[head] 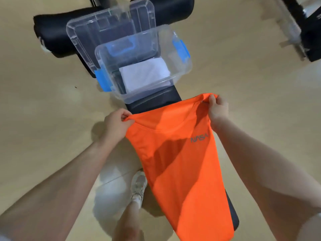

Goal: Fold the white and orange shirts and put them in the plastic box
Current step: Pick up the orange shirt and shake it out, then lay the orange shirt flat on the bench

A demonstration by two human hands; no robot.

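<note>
An orange shirt (pixel 180 153) with a grey NASA logo hangs spread between my two hands above a black bench (pixel 156 103). My left hand (pixel 116 124) pinches its left shoulder and my right hand (pixel 217 108) pinches its right shoulder. The shirt's lower part drapes down over the bench toward me. Beyond it stands the clear plastic box (pixel 182 66) with blue latches, open. A folded white shirt (pixel 144 73) lies flat inside the box, to its right side.
The box's clear lid (pixel 83 32) leans behind the box on the bench's black padding. My leg and white shoe (pixel 139 185) are on the beige floor to the bench's left. Dark metal equipment (pixel 309 32) stands at the far right.
</note>
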